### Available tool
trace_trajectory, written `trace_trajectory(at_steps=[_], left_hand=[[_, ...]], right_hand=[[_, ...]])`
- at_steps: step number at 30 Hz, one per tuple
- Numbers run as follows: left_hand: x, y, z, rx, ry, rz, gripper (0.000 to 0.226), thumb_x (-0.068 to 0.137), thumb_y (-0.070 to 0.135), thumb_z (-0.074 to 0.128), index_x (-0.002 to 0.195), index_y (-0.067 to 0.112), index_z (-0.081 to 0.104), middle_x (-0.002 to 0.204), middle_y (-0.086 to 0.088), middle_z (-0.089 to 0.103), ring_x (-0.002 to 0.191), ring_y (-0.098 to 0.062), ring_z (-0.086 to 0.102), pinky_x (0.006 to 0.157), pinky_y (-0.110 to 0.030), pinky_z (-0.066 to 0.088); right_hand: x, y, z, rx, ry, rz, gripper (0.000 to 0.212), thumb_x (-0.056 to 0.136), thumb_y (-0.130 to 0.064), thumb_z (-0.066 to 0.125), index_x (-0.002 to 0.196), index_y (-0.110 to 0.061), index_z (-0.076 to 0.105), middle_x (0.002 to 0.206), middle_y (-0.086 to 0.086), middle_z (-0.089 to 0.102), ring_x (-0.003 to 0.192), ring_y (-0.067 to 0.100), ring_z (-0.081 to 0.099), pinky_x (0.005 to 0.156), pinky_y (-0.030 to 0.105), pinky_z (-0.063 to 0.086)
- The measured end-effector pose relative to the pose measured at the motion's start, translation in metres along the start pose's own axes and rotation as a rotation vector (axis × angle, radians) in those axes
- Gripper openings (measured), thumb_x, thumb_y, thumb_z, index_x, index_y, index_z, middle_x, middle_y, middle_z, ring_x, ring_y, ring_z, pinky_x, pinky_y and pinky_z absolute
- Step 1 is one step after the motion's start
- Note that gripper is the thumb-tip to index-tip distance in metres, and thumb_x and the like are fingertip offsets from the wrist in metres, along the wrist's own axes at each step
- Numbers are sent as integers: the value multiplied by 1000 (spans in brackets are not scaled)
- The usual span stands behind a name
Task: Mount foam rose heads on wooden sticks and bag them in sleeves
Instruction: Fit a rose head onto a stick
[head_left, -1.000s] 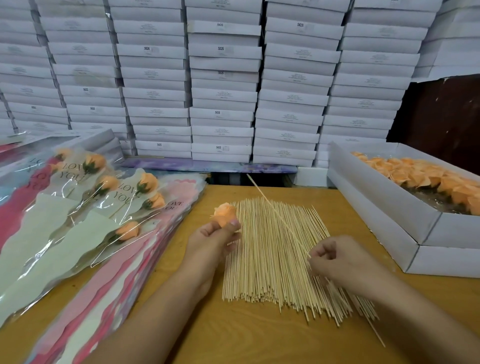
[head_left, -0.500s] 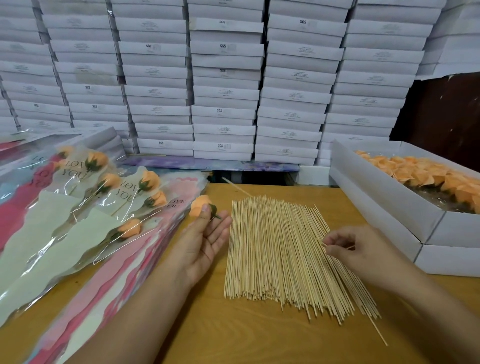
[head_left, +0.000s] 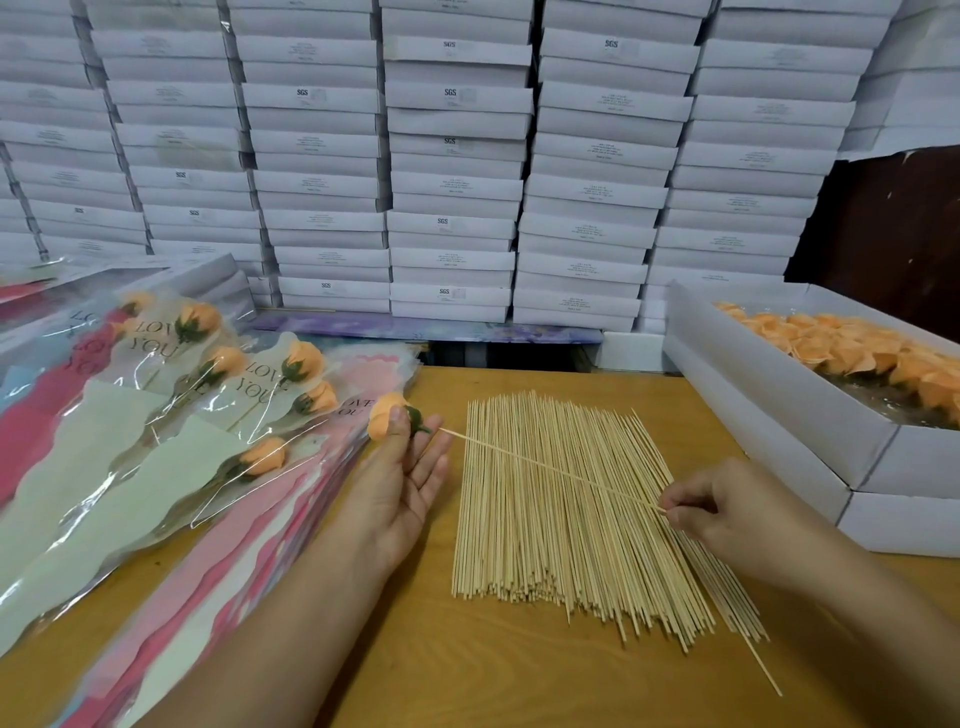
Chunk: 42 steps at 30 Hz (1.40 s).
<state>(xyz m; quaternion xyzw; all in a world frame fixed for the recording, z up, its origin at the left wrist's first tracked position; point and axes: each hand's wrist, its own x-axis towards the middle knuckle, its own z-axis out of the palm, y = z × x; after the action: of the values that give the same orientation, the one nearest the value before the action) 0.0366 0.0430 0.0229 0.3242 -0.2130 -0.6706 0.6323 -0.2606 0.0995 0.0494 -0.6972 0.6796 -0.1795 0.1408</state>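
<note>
Now the left hand (head_left: 402, 483) pinches a rose (head_left: 385, 419) with its thumb, other fingers straight. Right hand (head_left: 727, 512) pinches a stick (head_left: 550, 470) at 4 o'clock, its tip near the rose base.

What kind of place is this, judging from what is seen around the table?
Probably a small packing workshop or stockroom. Flat white boxes are stacked high behind the table, an open box holds many orange rose heads, and a pile of wooden sticks lies beside finished bagged roses.

We see pale, matt wooden sticks (head_left: 571, 509) on a smooth wood-grain table (head_left: 467, 675), glossy clear plastic sleeves (head_left: 156, 441), matt white cardboard boxes (head_left: 452, 187), and a soft, matt orange foam rose head (head_left: 385, 418).
</note>
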Motion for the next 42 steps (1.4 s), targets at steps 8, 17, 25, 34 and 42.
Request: trace_trajectory(at_steps=[8, 17, 25, 34, 42], left_hand=[[-2, -1, 2, 16, -8, 0, 34, 96, 35, 58, 122, 13, 59, 94, -6, 79, 78, -12, 76, 58, -22, 60], [-3, -1, 2, 38, 0, 0, 43, 96, 37, 59, 131, 12, 57, 95, -6, 79, 79, -12, 76, 55, -22, 59], [-2, -3, 1, 54, -11, -10, 25, 95, 35, 60, 113, 18, 63, 95, -2, 79, 79, -10, 76, 57, -21, 59], [-6, -1, 1, 16, -18, -15, 21, 96, 33, 60, 112, 18, 64, 96, -4, 79, 79, -11, 76, 60, -22, 60], [-5, 1, 1, -12, 2, 1, 19, 98, 32, 59, 110, 19, 63, 94, -4, 79, 80, -12, 76, 58, -22, 60]], right_hand=[[0, -2, 2, -23, -36, -13, 42, 94, -17, 66, 58, -37, 61, 61, -17, 62, 59, 3, 57, 59, 23, 46], [-3, -6, 1, -4, -32, 14, 14, 93, -21, 68, 87, -29, 78, 83, -13, 74, 78, 10, 70, 78, 40, 59], [1, 0, 7, -7, -26, 7, 13, 92, -26, 68, 91, -35, 78, 79, -20, 73, 72, 4, 69, 74, 38, 60], [1, -2, 6, -30, -35, -6, 14, 93, -27, 67, 89, -36, 77, 74, -20, 71, 64, 3, 66, 66, 32, 58], [2, 0, 6, -31, -30, -2, 10, 92, -28, 69, 94, -34, 77, 75, -17, 73, 64, 7, 68, 69, 38, 60]])
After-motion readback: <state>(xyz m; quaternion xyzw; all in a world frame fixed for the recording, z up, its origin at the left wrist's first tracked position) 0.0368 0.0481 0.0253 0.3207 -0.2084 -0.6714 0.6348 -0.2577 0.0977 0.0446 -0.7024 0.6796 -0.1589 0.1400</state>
